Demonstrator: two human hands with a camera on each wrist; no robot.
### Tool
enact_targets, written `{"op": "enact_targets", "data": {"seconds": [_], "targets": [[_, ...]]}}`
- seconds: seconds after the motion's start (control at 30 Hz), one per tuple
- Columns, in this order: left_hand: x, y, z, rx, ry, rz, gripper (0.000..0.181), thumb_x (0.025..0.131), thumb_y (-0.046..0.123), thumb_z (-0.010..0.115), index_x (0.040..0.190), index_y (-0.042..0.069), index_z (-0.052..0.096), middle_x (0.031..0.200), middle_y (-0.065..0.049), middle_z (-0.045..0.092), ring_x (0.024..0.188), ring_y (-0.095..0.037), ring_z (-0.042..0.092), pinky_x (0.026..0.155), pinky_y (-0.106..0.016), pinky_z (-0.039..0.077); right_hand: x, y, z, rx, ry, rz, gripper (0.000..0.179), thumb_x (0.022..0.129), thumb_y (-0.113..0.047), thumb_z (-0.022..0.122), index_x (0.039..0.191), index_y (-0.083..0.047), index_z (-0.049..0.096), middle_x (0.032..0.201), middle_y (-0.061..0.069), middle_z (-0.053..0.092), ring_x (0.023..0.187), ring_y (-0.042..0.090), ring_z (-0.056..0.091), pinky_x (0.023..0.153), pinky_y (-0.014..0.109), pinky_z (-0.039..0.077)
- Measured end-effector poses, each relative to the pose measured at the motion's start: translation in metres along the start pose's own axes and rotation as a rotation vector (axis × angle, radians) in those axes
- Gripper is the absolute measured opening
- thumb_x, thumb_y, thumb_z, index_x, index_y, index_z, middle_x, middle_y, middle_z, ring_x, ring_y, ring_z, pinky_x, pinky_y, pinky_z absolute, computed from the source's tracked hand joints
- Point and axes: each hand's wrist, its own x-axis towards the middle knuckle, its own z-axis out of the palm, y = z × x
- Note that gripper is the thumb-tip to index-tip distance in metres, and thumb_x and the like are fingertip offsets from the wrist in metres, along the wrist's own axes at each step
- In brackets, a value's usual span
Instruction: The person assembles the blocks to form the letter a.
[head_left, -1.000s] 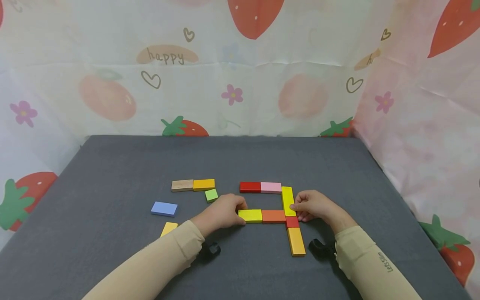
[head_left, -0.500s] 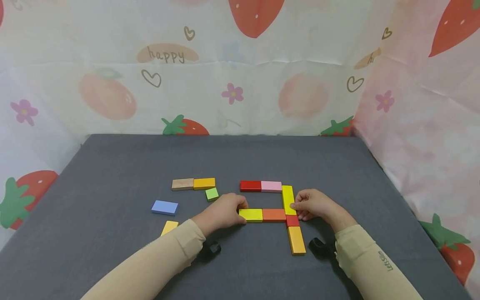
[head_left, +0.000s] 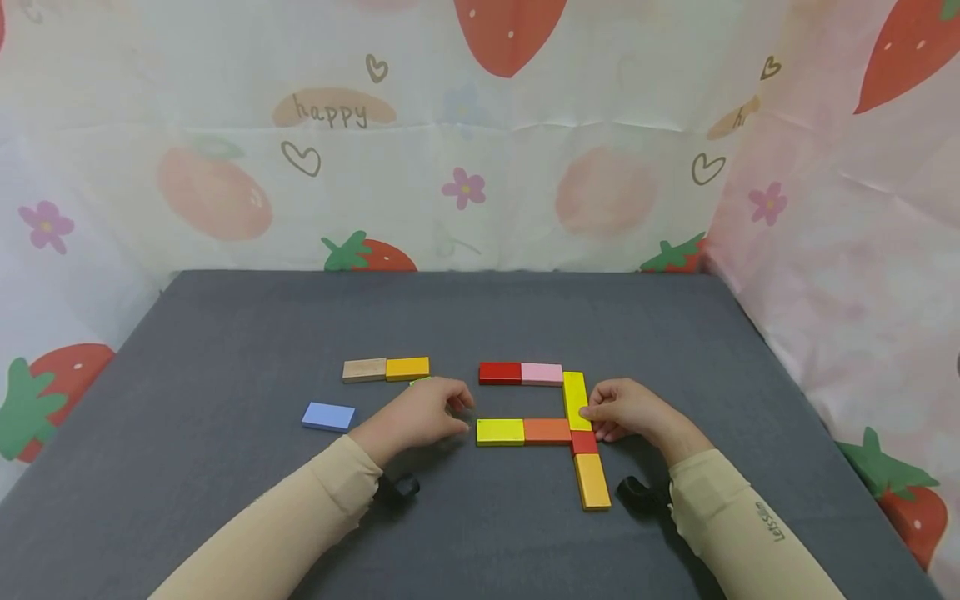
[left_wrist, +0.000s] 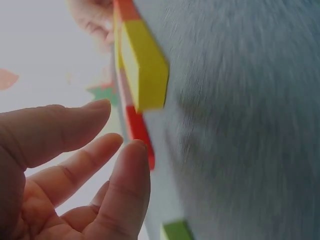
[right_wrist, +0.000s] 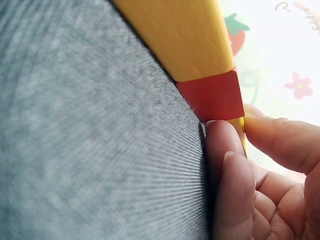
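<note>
My left hand [head_left: 416, 417] hovers just left of a bright yellow block [head_left: 500, 432], its thumb and fingers parted with nothing between them. That block continues end to end with an orange block [head_left: 547, 431], which meets a column on the right. The column has a long yellow block [head_left: 575, 396], a small red block [head_left: 585, 442] and an amber block [head_left: 593, 483]. At the long yellow block's right edge my right hand [head_left: 633, 412] pinches it, thumb on top and fingers against its side. The fingertips [right_wrist: 222, 142] sit right beside the small red block in the right wrist view.
A red block [head_left: 500, 373] and a pink block [head_left: 542, 374] lie in line at the column's top. To the left are a bare wood block [head_left: 364, 371], a golden block [head_left: 407, 369] and a blue block [head_left: 328, 416]. My left hand mostly hides a green block [left_wrist: 176, 231].
My left hand has let go of the bright yellow block and drawn back to the left. Its arm now covers the pale yellow block at lower left. The right hand stays in place.
</note>
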Motion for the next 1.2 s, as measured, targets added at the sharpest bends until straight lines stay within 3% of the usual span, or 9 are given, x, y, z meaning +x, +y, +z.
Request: {"op": "enact_targets", "data": {"seconds": [0.23, 0.4, 0.53, 1.0, 1.2], "targets": [[-0.020, -0.020, -0.028, 0.009, 0.053, -0.008, 0.024, 0.085, 0.009, 0.073, 0.108, 0.008, 0.066, 0.102, -0.007, 0.067, 0.086, -0.016, 0.062, 0.077, -0.032, 0.053, 0.000, 0.000, 0.000, -0.003, 0.006, 0.005, 0.019, 0.089, -0.024, 0.070, 0.088, -0.007, 0.061, 0.074, 0.004, 0.062, 0.063, 0.016, 0.060, 0.061, 0.024, 0.053], [-0.035, -0.039, -0.046, -0.017, 0.107, -0.001, 0.023, 0.086, 0.008, 0.071, 0.107, 0.003, 0.065, 0.105, -0.011, 0.066, 0.094, -0.021, 0.063, 0.081, -0.037, 0.053, -0.001, 0.000, 0.000, -0.001, 0.006, 0.005, 0.018, 0.090, -0.023, 0.070, 0.088, -0.007, 0.061, 0.074, 0.004, 0.062, 0.062, 0.016, 0.060, 0.061, 0.024, 0.053], [-0.049, -0.052, -0.055, -0.033, 0.133, -0.043, 0.021, 0.086, 0.009, 0.071, 0.105, 0.004, 0.065, 0.108, -0.012, 0.065, 0.096, -0.024, 0.062, 0.080, -0.038, 0.053, -0.001, 0.000, -0.001, 0.002, 0.000, -0.002, 0.017, 0.090, -0.022, 0.070, 0.088, -0.007, 0.061, 0.074, 0.004, 0.061, 0.061, 0.015, 0.060, 0.060, 0.024, 0.053], [-0.090, -0.087, -0.056, -0.046, 0.134, -0.139, 0.016, 0.082, 0.012, 0.075, 0.090, 0.006, 0.063, 0.082, -0.002, 0.062, 0.078, -0.015, 0.054, 0.067, -0.029, 0.045, -0.001, 0.000, 0.001, -0.008, 0.001, 0.008, 0.020, 0.089, -0.025, 0.071, 0.089, -0.007, 0.061, 0.075, 0.005, 0.062, 0.063, 0.017, 0.060, 0.061, 0.024, 0.053], [-0.098, -0.094, -0.055, -0.041, 0.117, -0.185, 0.019, 0.079, 0.016, 0.078, 0.087, 0.007, 0.063, 0.078, -0.001, 0.059, 0.074, -0.015, 0.051, 0.065, -0.029, 0.042, 0.000, 0.000, 0.000, -0.005, 0.005, 0.012, 0.020, 0.089, -0.025, 0.071, 0.089, -0.007, 0.061, 0.075, 0.004, 0.062, 0.063, 0.017, 0.060, 0.061, 0.024, 0.053]]}}
